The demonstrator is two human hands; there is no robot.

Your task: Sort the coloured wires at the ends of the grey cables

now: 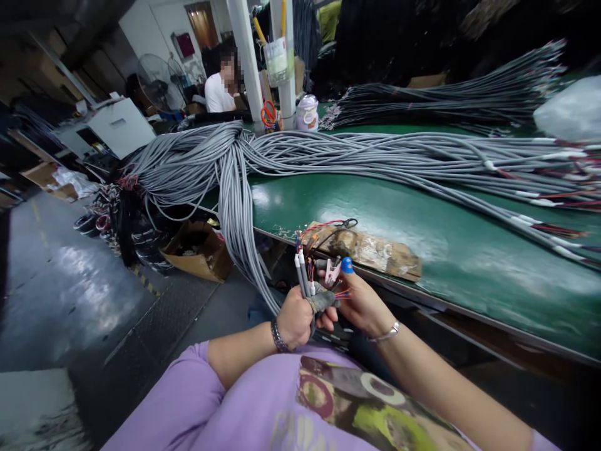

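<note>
Left hand: closed around the short upright ends of grey cables (300, 272), just off the table's near edge; the hand (297, 316) has a grey cover on its thumb.
Right hand: the hand (364, 300) is curled, a blue cover (346, 265) on its thumb, beside a pale pink clip (332, 273); whether it pinches the clip cannot be told.
Wire ends: thin coloured wires (345, 293) stick out between the two hands.
Near edge: a worn wooden board (385, 255) lies along this edge of the green table (323, 197), just beyond the hands, limiting room forward.
Middle strip: bare green surface shows between the board and the long cable bundle (375, 150), widening toward the right.
Left end: part of the bundle hangs over the near left corner, close beside the left hand; a cardboard box (200, 250) sits below.
Far edge: a lidded jar (307, 114) stands by the posts.
Far right corner: thinner dark cables (446, 103) lie near a clear plastic bag (570, 109).
</note>
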